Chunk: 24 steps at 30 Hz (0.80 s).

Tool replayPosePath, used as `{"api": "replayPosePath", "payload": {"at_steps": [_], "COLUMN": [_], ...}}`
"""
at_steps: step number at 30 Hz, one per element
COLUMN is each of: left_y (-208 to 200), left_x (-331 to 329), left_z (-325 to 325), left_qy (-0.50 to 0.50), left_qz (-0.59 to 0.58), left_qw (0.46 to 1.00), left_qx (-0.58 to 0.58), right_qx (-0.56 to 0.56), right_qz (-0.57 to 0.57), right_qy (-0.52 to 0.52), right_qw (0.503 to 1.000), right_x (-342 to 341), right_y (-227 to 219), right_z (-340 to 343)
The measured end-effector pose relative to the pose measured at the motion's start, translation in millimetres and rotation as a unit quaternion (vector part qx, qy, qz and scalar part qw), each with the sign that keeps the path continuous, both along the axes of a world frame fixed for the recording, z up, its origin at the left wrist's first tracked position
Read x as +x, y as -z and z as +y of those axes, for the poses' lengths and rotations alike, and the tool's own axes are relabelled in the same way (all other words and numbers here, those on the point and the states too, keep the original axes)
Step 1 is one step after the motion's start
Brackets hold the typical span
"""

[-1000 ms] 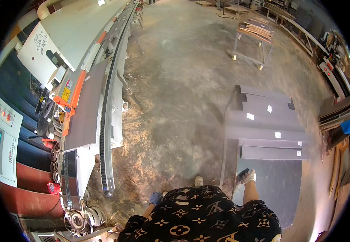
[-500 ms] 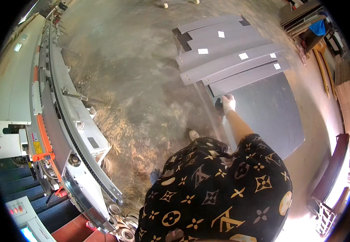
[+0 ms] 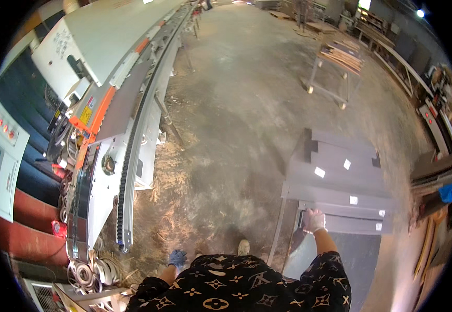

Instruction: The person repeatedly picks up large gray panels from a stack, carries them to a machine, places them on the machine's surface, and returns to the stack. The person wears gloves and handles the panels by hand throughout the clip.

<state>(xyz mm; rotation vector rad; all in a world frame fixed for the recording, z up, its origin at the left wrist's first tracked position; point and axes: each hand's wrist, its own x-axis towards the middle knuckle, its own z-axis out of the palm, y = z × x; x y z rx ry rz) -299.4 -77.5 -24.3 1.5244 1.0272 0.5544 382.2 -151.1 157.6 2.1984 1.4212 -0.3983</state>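
Observation:
My right hand (image 3: 315, 221), in a pale glove, has its fingers closed at the left end of the nearest narrow grey panel (image 3: 353, 224). That panel is on the near side of a stack of flat grey panels (image 3: 335, 174), several with small white labels. Under them lies a larger dark board (image 3: 353, 260), bare on its near side. My left hand (image 3: 177, 258), in a blue glove, hangs low over the floor with nothing in it. Its fingers are loosely bent and apart.
A long edge-banding machine (image 3: 132, 117) with a black chain track runs along the left. Its control panel (image 3: 4, 156) has a lit screen. Coiled banding strips (image 3: 88, 273) lie at its near end. A wheeled cart (image 3: 340, 65) bearing boards stands far right, and leaning boards (image 3: 434, 174) line the right side.
My view has swung up and left, bringing in the cart and more of the machine. My left hand shows more fully. My right hand remains at the near panel's left end.

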Motion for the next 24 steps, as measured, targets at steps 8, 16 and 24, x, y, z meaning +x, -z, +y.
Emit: {"api": "replayPosePath", "payload": {"at_steps": [8,16,24], "left_y": [-79.6,-175.6,-207.3], "left_x": [79.1,194.1,184.1], "left_z": [-16.4,12.2,69.0], "left_qy": [-0.399,-0.056,-0.016], "left_qz": [-0.080,0.072,0.065], "left_qw": [0.815,0.982,0.989], "left_qx": [-0.412,-0.167,-0.129], "right_qx": [-0.029,0.212,0.329], "right_qz": [0.069,0.208,0.338], "right_qy": [-0.142,-0.187,-0.225], "right_qw": [0.987,0.936,0.852], "right_x": [-86.5,-174.0,-238.7], "right_y": [-15.5,-71.0,-136.0], "right_z": [-44.9,-11.0,29.6]}}
